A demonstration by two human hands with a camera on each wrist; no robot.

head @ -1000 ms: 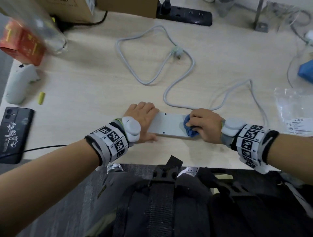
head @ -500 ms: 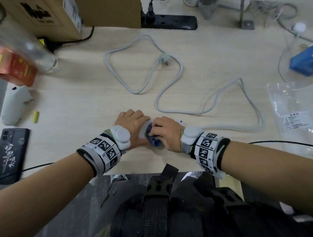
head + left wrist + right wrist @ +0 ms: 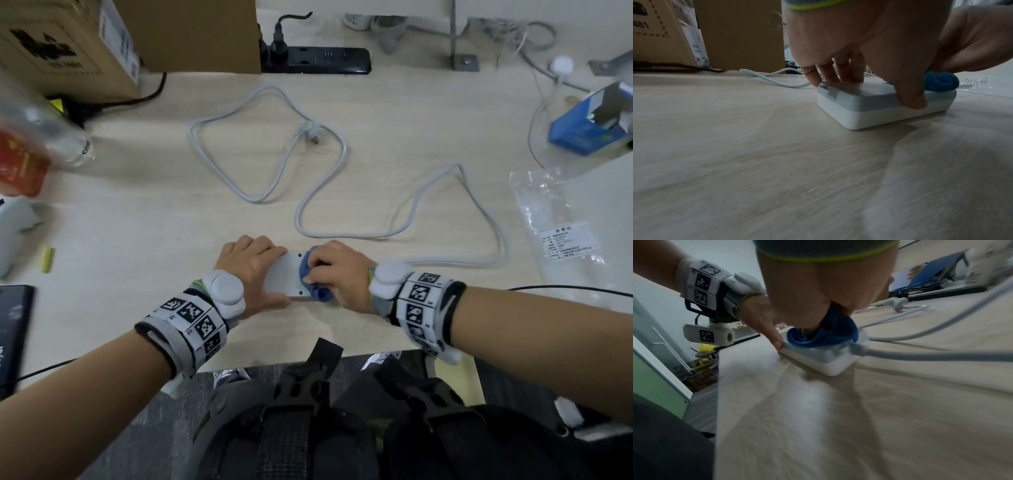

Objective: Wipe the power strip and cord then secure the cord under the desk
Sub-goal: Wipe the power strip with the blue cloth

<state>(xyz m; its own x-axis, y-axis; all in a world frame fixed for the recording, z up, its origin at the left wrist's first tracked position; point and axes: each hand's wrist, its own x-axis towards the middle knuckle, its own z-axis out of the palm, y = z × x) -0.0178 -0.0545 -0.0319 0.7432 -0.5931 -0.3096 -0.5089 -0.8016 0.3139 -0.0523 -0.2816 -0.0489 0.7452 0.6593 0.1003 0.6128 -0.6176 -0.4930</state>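
A white power strip (image 3: 286, 274) lies flat near the desk's front edge. My left hand (image 3: 260, 270) grips its left end, fingers over the far edge and thumb on the near side (image 3: 910, 97). My right hand (image 3: 329, 274) holds a bunched blue cloth (image 3: 308, 274) and presses it on the strip's top, right of the left hand. The cloth (image 3: 830, 335) covers the strip (image 3: 830, 363) near the cord end. The pale grey cord (image 3: 342, 192) leaves the strip's right end and loops across the desk to its loose plug (image 3: 308, 128).
At the back stand cardboard boxes (image 3: 68, 51) and a black power strip (image 3: 318, 61) with plugs in it. A clear bottle (image 3: 44, 137) and a phone (image 3: 13, 329) are on the left. A blue box (image 3: 589, 126) and a plastic bag (image 3: 561, 226) sit on the right.
The right hand slid the cloth left along the strip up to the left hand, then back a little to the right. The left hand has kept its hold.
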